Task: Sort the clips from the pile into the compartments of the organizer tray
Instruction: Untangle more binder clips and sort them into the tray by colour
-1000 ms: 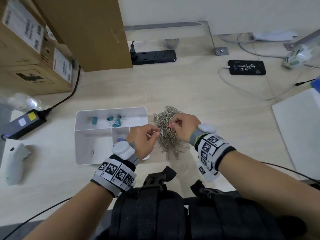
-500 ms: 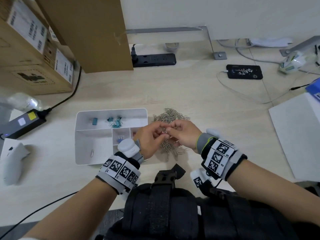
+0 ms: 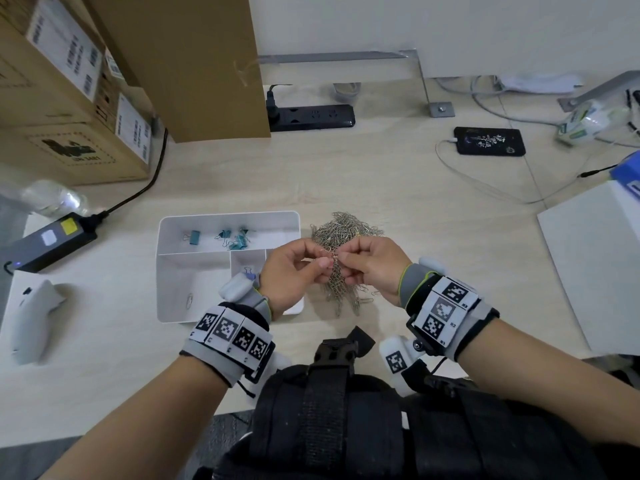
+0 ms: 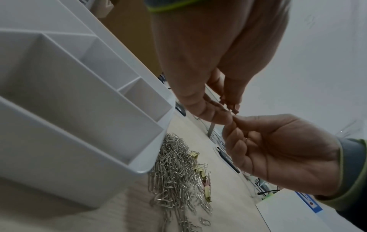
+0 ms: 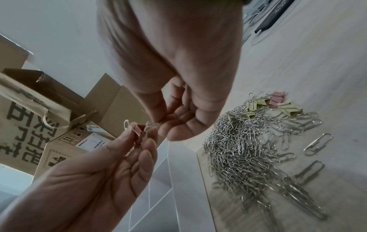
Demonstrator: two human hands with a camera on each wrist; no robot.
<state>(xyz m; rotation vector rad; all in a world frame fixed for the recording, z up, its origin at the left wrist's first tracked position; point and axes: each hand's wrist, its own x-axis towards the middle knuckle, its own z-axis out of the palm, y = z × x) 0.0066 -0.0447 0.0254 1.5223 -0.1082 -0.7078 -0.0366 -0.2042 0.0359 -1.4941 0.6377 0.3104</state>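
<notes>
Pale wood-grain bench (image 3: pixel 381 174) carried everything, with a white wall behind its far edge. Above the pile, both hands met over one small clip (image 5: pixel 140 135): a pink binder clip with wire handles, one silver loop standing up past the left thumb. The left hand (image 3: pixel 291 275) pinched the clip's body between thumb and fingertips, its grip clenched on it. The right hand (image 3: pixel 375 263) pinched a thin wire piece at the clip's edge between thumb and forefinger; whether that wire was the clip's own handle or a snagged paper clip could not be told.

Below the hands lay the pile (image 3: pixel 343 237), a dense tangle of silver paper clips, with yellow and pink binder clips (image 5: pixel 278 100) showing at its far side and a few loose large paper clips (image 5: pixel 317 141) strayed off its edge. Just beside the pile, toward the bench's left edge, sat the white organizer tray (image 3: pixel 162 271). Its long far compartment held teal binder clips (image 3: pixel 235 237), its big near compartment a single paper clip (image 3: pixel 189 301), and a small middle compartment a blue-handled clip (image 3: pixel 248 270).

Cardboard boxes (image 3: pixel 69 98) stood at the far left corner, a black power strip (image 3: pixel 311 116) along the far edge.
</notes>
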